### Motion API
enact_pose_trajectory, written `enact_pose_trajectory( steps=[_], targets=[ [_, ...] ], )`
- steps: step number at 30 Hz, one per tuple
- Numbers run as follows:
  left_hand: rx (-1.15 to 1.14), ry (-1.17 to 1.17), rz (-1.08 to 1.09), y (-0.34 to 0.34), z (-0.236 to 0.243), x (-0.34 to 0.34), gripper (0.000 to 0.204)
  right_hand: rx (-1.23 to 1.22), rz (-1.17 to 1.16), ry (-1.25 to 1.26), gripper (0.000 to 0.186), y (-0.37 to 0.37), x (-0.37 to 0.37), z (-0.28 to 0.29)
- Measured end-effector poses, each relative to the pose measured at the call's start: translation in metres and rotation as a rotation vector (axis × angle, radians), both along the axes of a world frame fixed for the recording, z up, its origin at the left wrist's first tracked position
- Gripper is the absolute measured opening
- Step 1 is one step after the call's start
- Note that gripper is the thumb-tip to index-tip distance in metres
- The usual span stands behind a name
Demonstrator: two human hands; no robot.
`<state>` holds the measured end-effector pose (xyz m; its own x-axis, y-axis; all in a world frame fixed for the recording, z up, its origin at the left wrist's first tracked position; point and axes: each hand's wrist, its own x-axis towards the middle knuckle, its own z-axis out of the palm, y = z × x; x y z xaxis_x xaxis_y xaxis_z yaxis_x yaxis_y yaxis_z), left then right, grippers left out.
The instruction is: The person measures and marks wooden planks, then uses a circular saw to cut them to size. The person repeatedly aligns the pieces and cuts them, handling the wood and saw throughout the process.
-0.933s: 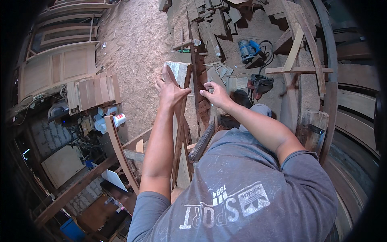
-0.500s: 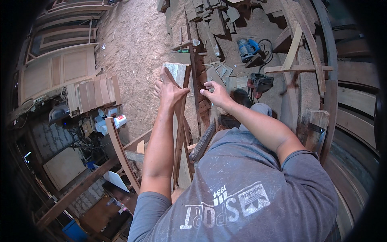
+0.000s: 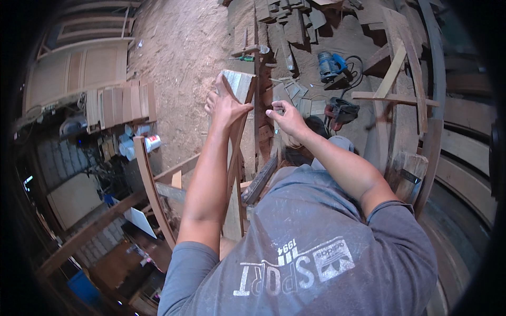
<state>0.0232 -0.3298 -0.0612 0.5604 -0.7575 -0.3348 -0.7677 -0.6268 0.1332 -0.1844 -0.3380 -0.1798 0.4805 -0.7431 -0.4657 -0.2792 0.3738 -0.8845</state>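
A long wooden board [image 3: 238, 83] runs away from my body near the middle of the view, its pale far end uppermost. My left hand [image 3: 227, 109] grips it from above close to that end, thumb over the right edge and fingers along the left. To the right of the board, my right hand [image 3: 289, 120] hovers apart from it. Its fingers are half bent, with a gap between thumb and forefinger, and nothing shows in them. My left forearm and shirt cover part of the board's near length.
A blue power tool [image 3: 331, 67] and a dark red one [image 3: 343, 111] lie on the dusty floor at right. Wood offcuts [image 3: 311, 20] are piled farther away. An upright timber [image 3: 153, 189], a white tub [image 3: 153, 142] and stacked boards [image 3: 120, 105] stand at left.
The view has shifted slightly. My left hand keeps its hold near the board's far end. The right hand's fingers have bent a little more, still apart from the board.
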Motion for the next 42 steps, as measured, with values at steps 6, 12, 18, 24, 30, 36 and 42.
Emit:
enact_pose_trajectory(
  steps=[6,12,18,24,30,36,42],
  targets=[
    [-0.134,0.202,0.027,0.078,0.017,0.031,0.159,-0.225,-0.04,-0.093,0.052,-0.023,0.001,0.017],
    [-0.011,0.314,0.074,0.29,0.055,0.075,0.151,-1.113,0.304,-0.187,0.049,-0.087,0.028,0.1],
    [0.235,0.089,0.124,0.452,0.055,0.054,0.161,-1.408,1.213,-0.004,0.094,-0.109,0.111,0.153],
    [0.101,0.161,0.158,0.486,0.032,0.045,0.157,-1.409,1.669,0.153,0.131,-0.107,0.152,0.169],
    [-0.001,0.12,0.147,0.49,0.038,0.034,0.149,-1.403,1.709,0.279,0.129,-0.099,0.16,0.173],
    [0.025,0.138,0.197,0.49,0.037,0.03,0.15,-1.376,1.713,0.309,0.126,-0.093,0.163,0.177],
    [0.006,0.147,0.195,0.492,0.031,0.034,0.156,-1.43,1.67,0.248,0.125,-0.101,0.161,0.163]
  ],
)
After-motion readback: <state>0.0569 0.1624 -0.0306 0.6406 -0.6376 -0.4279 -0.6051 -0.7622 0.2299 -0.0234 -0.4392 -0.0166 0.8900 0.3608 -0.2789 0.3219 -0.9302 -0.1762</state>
